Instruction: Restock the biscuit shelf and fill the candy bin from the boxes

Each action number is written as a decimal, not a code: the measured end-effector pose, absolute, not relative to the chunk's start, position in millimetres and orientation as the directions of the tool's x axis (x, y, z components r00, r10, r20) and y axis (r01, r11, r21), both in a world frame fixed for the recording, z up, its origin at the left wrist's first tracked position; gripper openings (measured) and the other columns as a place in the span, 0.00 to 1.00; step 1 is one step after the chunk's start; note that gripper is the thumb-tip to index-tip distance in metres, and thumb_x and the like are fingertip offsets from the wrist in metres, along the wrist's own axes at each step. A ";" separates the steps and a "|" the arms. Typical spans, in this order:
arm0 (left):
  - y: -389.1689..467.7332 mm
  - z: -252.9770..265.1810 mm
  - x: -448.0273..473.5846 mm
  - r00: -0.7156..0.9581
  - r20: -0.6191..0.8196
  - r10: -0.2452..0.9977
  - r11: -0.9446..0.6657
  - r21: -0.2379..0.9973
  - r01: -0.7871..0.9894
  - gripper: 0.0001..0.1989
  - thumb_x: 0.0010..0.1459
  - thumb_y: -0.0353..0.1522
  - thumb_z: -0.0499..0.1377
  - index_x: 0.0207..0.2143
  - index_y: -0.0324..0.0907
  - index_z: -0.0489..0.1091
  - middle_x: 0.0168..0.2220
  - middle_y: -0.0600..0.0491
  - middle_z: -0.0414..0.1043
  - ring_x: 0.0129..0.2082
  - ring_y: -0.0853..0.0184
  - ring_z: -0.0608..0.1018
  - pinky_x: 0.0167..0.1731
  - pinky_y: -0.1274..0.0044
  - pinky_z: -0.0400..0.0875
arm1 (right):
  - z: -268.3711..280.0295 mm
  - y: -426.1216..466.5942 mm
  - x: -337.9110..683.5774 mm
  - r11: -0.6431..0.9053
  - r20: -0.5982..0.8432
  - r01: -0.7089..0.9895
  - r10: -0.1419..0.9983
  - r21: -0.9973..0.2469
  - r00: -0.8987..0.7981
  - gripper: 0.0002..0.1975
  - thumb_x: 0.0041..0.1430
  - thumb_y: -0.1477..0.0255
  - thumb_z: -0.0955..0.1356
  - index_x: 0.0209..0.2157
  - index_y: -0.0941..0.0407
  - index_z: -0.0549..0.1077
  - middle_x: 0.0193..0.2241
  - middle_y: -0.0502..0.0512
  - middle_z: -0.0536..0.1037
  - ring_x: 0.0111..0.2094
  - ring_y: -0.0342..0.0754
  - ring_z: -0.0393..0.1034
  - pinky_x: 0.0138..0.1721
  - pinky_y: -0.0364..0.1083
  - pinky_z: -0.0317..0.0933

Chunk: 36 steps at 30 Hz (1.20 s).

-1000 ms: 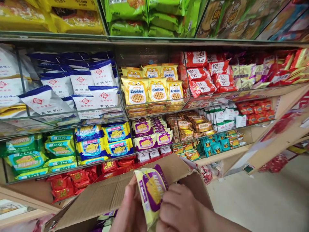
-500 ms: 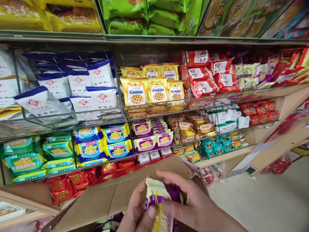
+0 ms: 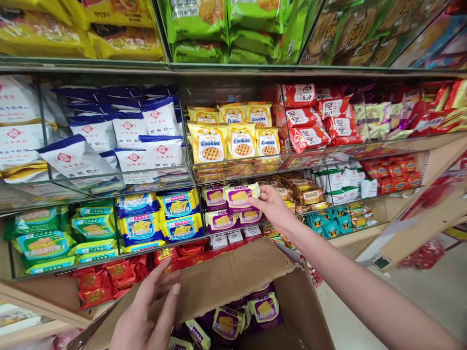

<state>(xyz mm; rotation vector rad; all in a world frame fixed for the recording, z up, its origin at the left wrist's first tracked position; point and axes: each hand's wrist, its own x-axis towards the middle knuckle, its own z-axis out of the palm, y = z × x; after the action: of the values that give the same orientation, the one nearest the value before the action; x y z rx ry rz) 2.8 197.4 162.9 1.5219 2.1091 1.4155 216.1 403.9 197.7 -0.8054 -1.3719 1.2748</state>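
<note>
My right hand (image 3: 273, 206) reaches to the lower shelf and pinches a purple and cream biscuit packet (image 3: 240, 197) by its right end. The packet is tilted a little, in front of matching purple packets (image 3: 221, 220) in their compartment. At lower left, my left hand (image 3: 149, 311) has its fingers apart and holds nothing; it is beside the raised flap of an open cardboard box (image 3: 222, 274). Inside the box lie several more purple biscuit packets (image 3: 226, 323), partly hidden by the flap.
Clear dividers split the shelves. Yellow cookie packets (image 3: 241, 143) stand above the purple ones; blue and yellow packets (image 3: 180, 214) are to their left, brown packets (image 3: 306, 190) to their right. Red packets (image 3: 120, 274) lie below. The floor (image 3: 365, 301) shows at lower right.
Both hands held a purple packet low over the box; now my right hand has it up at the shelf. My left hand has let go and moved left. The box's contents are now visible.
</note>
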 end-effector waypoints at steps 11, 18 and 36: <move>203.8 132.8 -15.1 -0.292 0.312 0.904 0.088 0.534 0.841 0.21 0.55 0.42 0.51 0.51 0.50 0.57 0.39 0.56 0.77 0.38 0.66 0.79 0.33 0.79 0.74 | 184.8 450.3 160.2 0.384 0.322 0.202 0.903 -0.901 -0.283 0.15 0.36 0.68 0.72 0.24 0.56 0.63 0.23 0.48 0.69 0.26 0.45 0.65 0.30 0.45 0.59; 201.5 134.3 -11.3 -0.223 0.309 0.925 0.095 0.381 0.920 0.19 0.56 0.42 0.49 0.51 0.52 0.58 0.38 0.59 0.78 0.36 0.67 0.79 0.29 0.81 0.74 | 186.8 445.9 162.5 0.498 0.395 0.363 0.860 -0.788 -0.322 0.19 0.41 0.68 0.71 0.36 0.57 0.64 0.31 0.52 0.69 0.31 0.46 0.65 0.33 0.46 0.59; 200.2 134.1 -10.6 -0.159 0.393 0.906 0.027 0.321 0.947 0.13 0.55 0.39 0.52 0.43 0.53 0.65 0.38 0.61 0.78 0.36 0.67 0.79 0.30 0.80 0.74 | 186.5 434.9 183.8 0.636 0.475 0.528 0.772 -0.563 -0.423 0.33 0.49 0.67 0.67 0.55 0.66 0.55 0.52 0.70 0.61 0.54 0.57 0.55 0.54 0.55 0.51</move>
<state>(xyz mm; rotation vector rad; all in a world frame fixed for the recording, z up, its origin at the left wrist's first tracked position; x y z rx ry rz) -10.6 200.2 134.1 2.0864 2.3060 0.8378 183.8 434.9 186.5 -1.0106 -2.1252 0.4274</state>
